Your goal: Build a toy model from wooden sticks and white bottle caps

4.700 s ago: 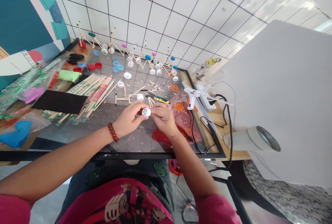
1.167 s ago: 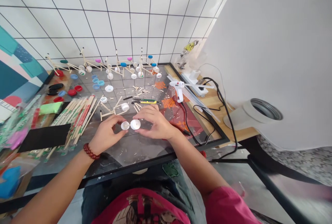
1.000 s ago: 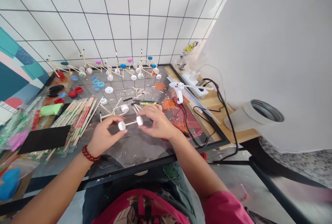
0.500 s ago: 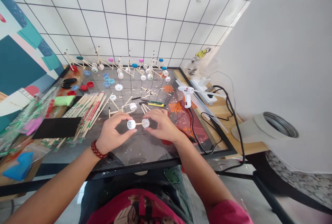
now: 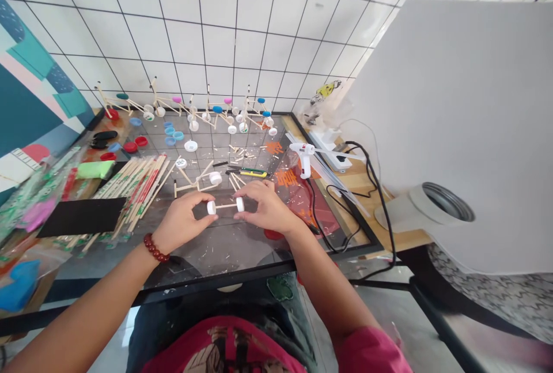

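Plastic packets (image 5: 30, 203) lie heaped at the far left of the glass-topped desk (image 5: 181, 283), with a blue foam piece (image 5: 17, 286) at the lower left corner and a black sheet (image 5: 81, 217) beside them. Loose chopsticks (image 5: 136, 200) fan out just right of that sheet, and a small stick frame (image 5: 192, 184) carrying a white bottle cap (image 5: 215, 178) lies just beyond the hands. The left hand (image 5: 184, 220), with a bead bracelet (image 5: 153, 248) at its wrist, pinches a white left cap (image 5: 211, 207) in its fingertips from the outer side. A thin wooden stick (image 5: 225, 206) runs from that cap to a white right cap (image 5: 239, 204), which the right hand (image 5: 268, 208) pinches in the same way. The joined piece is held over the desk, low and central in the frame, its long axis level and running left to right. Gripping only the caps appears to leave the stick bare and steady both ends. Farther right, a yellow utility knife (image 5: 250, 172) lies beyond the right hand, and a white glue gun (image 5: 302, 154) rests near a power strip (image 5: 330, 143).
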